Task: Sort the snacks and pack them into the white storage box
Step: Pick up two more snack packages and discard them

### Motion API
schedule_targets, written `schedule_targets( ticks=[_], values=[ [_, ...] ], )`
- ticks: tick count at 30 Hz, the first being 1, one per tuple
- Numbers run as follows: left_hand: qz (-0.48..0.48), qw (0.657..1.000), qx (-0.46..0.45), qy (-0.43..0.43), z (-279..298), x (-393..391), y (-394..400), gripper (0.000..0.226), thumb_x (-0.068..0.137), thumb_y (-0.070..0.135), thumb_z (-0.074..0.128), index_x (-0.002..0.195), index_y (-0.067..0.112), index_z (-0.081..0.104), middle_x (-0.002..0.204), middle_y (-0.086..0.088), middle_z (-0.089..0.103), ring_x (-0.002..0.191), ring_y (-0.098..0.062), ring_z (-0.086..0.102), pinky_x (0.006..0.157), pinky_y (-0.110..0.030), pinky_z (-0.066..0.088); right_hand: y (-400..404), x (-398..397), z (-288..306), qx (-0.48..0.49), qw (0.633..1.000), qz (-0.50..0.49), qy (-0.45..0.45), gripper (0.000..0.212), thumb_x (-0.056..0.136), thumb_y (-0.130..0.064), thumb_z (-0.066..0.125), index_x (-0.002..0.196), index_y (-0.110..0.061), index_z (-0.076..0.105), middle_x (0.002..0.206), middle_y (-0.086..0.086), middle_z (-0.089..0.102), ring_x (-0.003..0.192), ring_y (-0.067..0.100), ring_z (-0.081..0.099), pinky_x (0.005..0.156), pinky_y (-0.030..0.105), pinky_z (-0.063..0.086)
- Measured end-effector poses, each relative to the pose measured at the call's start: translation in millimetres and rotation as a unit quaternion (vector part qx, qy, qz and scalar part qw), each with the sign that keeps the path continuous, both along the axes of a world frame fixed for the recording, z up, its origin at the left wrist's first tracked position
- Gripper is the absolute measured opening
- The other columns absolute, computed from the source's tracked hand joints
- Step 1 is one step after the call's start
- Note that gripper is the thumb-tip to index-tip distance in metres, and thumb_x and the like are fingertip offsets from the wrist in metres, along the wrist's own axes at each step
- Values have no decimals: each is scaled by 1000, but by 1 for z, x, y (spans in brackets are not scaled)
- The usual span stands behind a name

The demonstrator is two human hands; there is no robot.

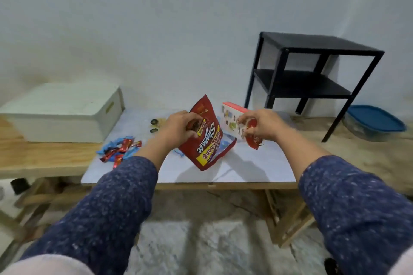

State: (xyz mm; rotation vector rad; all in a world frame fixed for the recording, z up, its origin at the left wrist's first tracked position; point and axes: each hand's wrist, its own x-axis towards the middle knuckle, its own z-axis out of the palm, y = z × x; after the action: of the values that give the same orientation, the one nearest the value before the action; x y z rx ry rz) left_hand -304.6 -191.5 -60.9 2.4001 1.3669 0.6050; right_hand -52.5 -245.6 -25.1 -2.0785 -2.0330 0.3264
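1. Over the tabletop [245, 169], covered by a pale sheet, both your hands are raised side by side, sleeves dark blue and speckled.
2. Your left hand [178, 127] has its fingers [192, 135] closed on the upper part of a large red snack bag [209, 147], which hangs tilted with its lower corner close to the tabletop; whether it touches is unclear.
3. Your right hand [261, 125] has its fingers [244, 134] curled around a white and red snack box [232, 118], holding it just right of the red snack bag and above the tabletop.
4. Left of the red snack bag, a loose heap of small red and blue wrapped snacks [120, 148] lies on the tabletop.
5. Farther left of the red snack bag, the white storage box [64, 111] sits on a wooden bench [44, 158] with its lid on, its corner at the tabletop's far left edge.
6. Behind the red snack bag, toward the wall, two small dark round items [154, 126] rest on the tabletop; they are too blurred to identify.
7. Well to the right of the red snack bag stands a black shelf unit [312, 69], with a blue-lidded container [375, 123] beside it on the floor.
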Motion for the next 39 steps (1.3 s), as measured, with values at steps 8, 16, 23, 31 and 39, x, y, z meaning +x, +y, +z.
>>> schedule_targets(
  ticks=[8,16,23,31,39],
  values=[
    [141,990,27,-10,28,-179,-34,49,72,18,79,117,27,62,116,-2,64,104,-22,59,86,-30,49,32,-179,29,30,988,153,15,33,72,-27,79,103,-32,69,112,-1,66,94,17,58,89,33,51],
    [328,944,33,-2,26,-356,-91,50,69,17,81,115,27,64,113,0,64,103,-21,58,87,-30,46,61,-378,35,14,939,344,13,35,76,-24,77,109,-28,67,119,5,63,95,18,57,87,36,54],
    [479,877,11,36,19,-495,-149,50,72,18,79,118,26,62,117,-2,64,108,-22,58,92,-32,48,71,-563,27,19,855,518,10,34,76,-26,77,108,-28,67,115,-1,62,98,17,56,89,35,52],
    [654,755,-23,40,19,-613,-235,51,74,19,77,121,29,59,121,-2,61,109,-24,57,92,-38,50,50,-769,9,-3,740,673,-20,32,78,-30,74,108,-32,65,123,0,60,99,21,58,81,33,55],
    [791,604,-97,8,-23,-645,-380,53,76,15,75,125,27,58,123,-5,59,113,-25,54,96,-35,45,-77,-904,-37,-48,584,809,-52,32,76,-30,76,106,-34,66,117,-3,61,100,19,57,85,34,54]
  ],
)
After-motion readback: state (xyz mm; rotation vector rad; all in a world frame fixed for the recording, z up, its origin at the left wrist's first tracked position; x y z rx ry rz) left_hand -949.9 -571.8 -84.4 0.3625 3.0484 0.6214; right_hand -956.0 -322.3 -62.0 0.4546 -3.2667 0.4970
